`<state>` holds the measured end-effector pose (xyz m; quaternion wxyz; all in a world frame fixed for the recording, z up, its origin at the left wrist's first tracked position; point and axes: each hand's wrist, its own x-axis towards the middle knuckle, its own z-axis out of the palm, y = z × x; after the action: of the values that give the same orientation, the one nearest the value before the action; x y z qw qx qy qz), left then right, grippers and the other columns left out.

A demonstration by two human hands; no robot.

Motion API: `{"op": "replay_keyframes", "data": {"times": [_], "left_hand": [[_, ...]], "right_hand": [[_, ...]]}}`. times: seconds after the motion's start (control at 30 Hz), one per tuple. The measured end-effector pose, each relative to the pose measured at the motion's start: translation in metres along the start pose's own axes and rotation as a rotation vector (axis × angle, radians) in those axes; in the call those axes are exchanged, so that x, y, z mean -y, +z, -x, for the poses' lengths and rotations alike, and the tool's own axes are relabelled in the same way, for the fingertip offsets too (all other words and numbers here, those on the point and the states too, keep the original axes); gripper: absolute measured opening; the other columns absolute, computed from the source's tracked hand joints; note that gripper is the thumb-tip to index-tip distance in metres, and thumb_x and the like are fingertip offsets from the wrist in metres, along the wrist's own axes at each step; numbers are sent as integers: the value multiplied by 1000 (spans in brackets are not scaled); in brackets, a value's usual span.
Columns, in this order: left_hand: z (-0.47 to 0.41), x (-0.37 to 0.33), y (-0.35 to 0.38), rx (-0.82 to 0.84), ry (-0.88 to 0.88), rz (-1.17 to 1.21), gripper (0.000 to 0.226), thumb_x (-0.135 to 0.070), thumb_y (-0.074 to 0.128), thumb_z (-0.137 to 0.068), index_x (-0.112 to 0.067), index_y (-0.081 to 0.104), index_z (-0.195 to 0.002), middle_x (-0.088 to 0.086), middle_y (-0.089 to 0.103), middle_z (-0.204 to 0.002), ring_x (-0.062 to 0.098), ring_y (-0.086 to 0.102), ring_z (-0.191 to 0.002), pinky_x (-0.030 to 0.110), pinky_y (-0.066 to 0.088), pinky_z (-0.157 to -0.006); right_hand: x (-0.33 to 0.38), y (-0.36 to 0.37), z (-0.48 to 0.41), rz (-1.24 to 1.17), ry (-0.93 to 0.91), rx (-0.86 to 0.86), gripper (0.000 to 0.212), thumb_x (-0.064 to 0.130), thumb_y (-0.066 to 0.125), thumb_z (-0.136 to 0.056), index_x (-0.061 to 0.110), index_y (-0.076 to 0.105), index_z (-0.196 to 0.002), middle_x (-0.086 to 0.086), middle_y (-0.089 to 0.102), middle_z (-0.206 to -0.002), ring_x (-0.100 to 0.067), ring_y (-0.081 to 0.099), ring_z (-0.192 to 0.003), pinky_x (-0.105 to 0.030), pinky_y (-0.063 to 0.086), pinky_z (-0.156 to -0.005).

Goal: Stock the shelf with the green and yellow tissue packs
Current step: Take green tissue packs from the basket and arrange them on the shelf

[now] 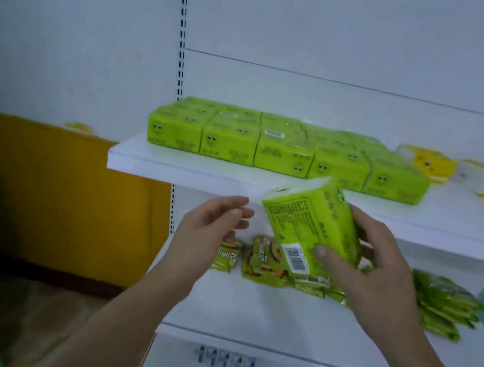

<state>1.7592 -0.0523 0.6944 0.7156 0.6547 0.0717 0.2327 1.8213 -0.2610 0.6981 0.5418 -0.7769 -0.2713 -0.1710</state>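
One green pack [302, 220] gripped by right hand [380, 272]; print blurred, unreadable.

Light flat, cool, even; white shelf [172, 167] bright, near washed out. Soft shadow beneath its edge. Lower left corner dim, murky. Whole frame soft; snack packets [446, 303] smeared by motion blur. Upright rail [182, 27] bows from wide-angle distortion.

I log: right hand [380, 272] gripping a tilted green pack [308, 224]; left hand [211, 223] slack-fingered just beside it, not touching. Shelf [172, 167]: green packs [282, 151] in rows, two yellow packs [428, 163] at right. Lower shelf [275, 315]: snack packets [265, 262].
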Motion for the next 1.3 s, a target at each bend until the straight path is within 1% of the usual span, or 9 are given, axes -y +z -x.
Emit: {"op": "replay_keyframes", "data": {"times": [0.2,0.37,0.53,0.73,0.87,1.03,1.1,1.2,1.3], "left_hand": [[-49,-42,-26,-84,123,0,22,-9,52,-95,-17,67,-109,0,73,-101,14,67,-93,32,49,-90],[-108,-71,-60,-124,227,12,22,-8,52,-94,-13,66,-111,3,72,-102,14,65,-91,28,49,-87],[-190,-92,-111,-167,266,8,21,-12,54,-93,-17,67,-109,0,72,-104,13,66,-97,28,49,-89],[-299,-75,-167,-149,63,-12,22,-23,55,-92,-17,62,-112,4,64,-123,13,58,-113,35,41,-106],[-351,-52,-183,-80,-124,35,47,-35,48,-97,-9,48,-135,5,50,-140,16,47,-127,33,33,-111],[-396,-36,-179,30,-217,64,61,-45,36,-100,-8,29,-147,5,34,-152,18,34,-138,33,27,-112],[-406,-31,-175,78,-230,89,58,-47,33,-100,-10,35,-144,0,43,-145,19,38,-136,32,33,-106],[-418,-23,-173,116,-245,113,49,-53,34,-98,-18,61,-120,1,64,-122,19,60,-110,33,49,-87],[-428,-13,-177,110,-258,136,53,-59,35,-95,-21,65,-117,5,69,-115,22,62,-110,43,46,-101]], "right_hand": [[36,26,-81,-20,-141,-11,61,35,72,-66,39,52,-124,14,56,-118,0,54,-106,-18,41,-90],[56,62,-153,29,-239,-22,56,23,80,-74,36,55,-123,11,56,-115,-4,53,-104,-22,41,-91],[71,122,-227,189,-358,-26,63,38,70,-69,28,54,-129,8,55,-117,-13,50,-111,-27,39,-94],[67,201,-308,584,-524,63,65,31,71,-78,23,46,-137,3,51,-128,-19,42,-117,-28,34,-90],[52,244,-350,795,-614,134,65,28,71,-76,16,48,-136,-4,53,-127,-28,47,-113,-38,40,-94],[29,283,-382,958,-641,249,66,24,72,-73,13,49,-134,-7,54,-128,-30,49,-113,-41,43,-93],[25,294,-389,983,-643,255,66,24,71,-73,15,48,-135,-6,53,-129,-29,48,-114,-39,41,-92],[23,307,-394,1019,-656,294,67,28,69,-77,18,42,-138,-3,47,-134,-25,43,-118,-36,38,-96],[21,310,-394,966,-607,434,71,41,67,-81,23,35,-142,2,40,-138,-19,38,-122,-32,34,-100]]}}
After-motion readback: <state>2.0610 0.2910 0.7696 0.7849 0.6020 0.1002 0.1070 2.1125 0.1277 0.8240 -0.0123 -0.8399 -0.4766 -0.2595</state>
